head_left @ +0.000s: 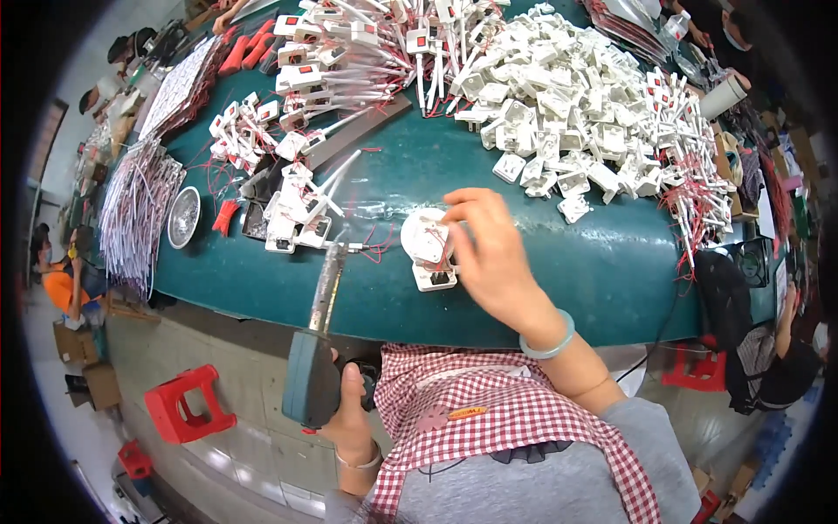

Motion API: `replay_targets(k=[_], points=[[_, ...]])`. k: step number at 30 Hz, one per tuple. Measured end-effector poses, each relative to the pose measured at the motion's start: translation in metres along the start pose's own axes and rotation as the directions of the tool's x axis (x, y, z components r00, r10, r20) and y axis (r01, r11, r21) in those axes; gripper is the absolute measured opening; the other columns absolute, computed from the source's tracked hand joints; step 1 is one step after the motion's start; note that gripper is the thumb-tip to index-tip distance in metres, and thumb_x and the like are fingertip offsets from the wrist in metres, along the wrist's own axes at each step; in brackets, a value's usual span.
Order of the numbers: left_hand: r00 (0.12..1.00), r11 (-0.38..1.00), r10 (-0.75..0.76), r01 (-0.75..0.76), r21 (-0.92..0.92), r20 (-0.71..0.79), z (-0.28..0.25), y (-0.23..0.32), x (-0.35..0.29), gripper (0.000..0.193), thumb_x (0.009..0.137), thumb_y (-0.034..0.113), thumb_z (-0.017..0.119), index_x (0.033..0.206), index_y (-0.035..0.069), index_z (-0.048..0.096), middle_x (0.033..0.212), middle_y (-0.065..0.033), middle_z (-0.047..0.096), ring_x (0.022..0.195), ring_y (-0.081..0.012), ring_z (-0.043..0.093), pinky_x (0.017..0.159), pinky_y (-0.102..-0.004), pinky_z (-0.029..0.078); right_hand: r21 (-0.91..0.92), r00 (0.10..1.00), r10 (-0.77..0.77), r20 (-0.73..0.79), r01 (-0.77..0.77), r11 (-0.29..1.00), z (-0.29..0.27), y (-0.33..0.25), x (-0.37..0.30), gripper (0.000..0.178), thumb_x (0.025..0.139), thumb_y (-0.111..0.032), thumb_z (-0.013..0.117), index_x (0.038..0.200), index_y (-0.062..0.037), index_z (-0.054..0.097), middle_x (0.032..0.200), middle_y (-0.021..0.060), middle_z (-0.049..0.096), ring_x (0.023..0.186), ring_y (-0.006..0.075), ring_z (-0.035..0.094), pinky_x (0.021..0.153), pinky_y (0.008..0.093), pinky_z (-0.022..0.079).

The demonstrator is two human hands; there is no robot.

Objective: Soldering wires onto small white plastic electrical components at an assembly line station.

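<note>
My left hand [352, 406], low in front of the table edge, is closed round the handle of a gun-shaped tool [312, 384] with a dark teal body and a long metal barrel. The barrel points up over the tabletop, left of a round white plastic part [424, 234]. Red wires lie across that part, and a squarish white housing [436, 278] sits at its near side. My right hand [493, 249] curls at the part's right edge, thumb and fingertips against it. Whether a thin wire is also pinched there is hard to tell.
White switch assemblies [297, 210] with red wires stand to the left, near a metal bowl [183, 217]. A big heap of white housings [567, 96] covers the far right. Bundled wired tubes [140, 218] lie at the left edge. A red stool [189, 404] stands on the floor.
</note>
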State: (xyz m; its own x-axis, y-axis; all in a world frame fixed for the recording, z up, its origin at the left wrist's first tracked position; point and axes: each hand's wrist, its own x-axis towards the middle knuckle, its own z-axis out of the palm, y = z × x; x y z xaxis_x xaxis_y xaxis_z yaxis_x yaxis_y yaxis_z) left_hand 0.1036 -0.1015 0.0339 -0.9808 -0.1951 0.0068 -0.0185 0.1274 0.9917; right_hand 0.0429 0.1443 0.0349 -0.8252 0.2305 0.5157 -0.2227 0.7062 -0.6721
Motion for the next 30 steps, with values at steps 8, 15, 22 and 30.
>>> replay_targets(k=[8,15,22,30], points=[[0.985,0.993,0.066,-0.08,-0.087,-0.16,0.001,-0.002,0.014,0.029,0.084,0.0,0.068,0.111,-0.008,0.06,0.079,-0.0087,0.061,0.057,-0.0098,0.049,0.051,-0.022,0.038,0.047,0.954,0.031,0.298,-0.047,0.998,-0.037,0.03,-0.052,0.022,0.084,0.006,0.057,0.104,-0.0006,0.062,0.103,0.0145,0.061,0.099,0.0327,0.057,0.087,0.0409,0.046],[0.963,0.978,0.137,-0.169,-0.123,-0.231,-0.002,0.0,0.019,0.026,0.085,-0.002,0.066,0.11,-0.008,0.06,0.081,-0.0097,0.061,0.057,-0.0103,0.049,0.05,-0.0223,0.037,0.188,0.93,0.1,0.353,-0.175,0.966,-0.047,0.017,-0.053,0.016,0.084,-0.001,0.067,0.1,0.0004,0.069,0.08,0.0089,0.062,0.076,0.0237,0.057,0.067,0.0346,0.046],[0.923,0.975,0.114,-0.175,-0.138,-0.367,-0.02,-0.013,0.026,0.026,0.084,-0.004,0.066,0.109,-0.007,0.06,0.093,-0.0123,0.065,0.057,-0.0109,0.049,0.048,-0.023,0.036,0.337,0.964,0.036,0.265,-0.127,0.933,-0.035,-0.02,-0.002,0.015,0.084,-0.001,0.068,0.099,0.0016,0.07,0.076,0.0081,0.063,0.066,0.0169,0.055,0.059,0.0286,0.043],[0.848,0.956,0.154,-0.258,-0.141,-0.507,-0.031,-0.008,0.03,0.026,0.084,-0.006,0.066,0.109,-0.008,0.058,0.096,-0.0119,0.064,0.056,-0.0102,0.047,0.048,-0.023,0.035,0.145,0.951,-0.268,0.153,0.246,0.958,0.063,-0.025,0.054,0.023,0.086,-0.008,0.066,0.108,-0.0013,0.064,0.099,0.0134,0.064,0.096,0.0303,0.058,0.083,0.0387,0.049]])
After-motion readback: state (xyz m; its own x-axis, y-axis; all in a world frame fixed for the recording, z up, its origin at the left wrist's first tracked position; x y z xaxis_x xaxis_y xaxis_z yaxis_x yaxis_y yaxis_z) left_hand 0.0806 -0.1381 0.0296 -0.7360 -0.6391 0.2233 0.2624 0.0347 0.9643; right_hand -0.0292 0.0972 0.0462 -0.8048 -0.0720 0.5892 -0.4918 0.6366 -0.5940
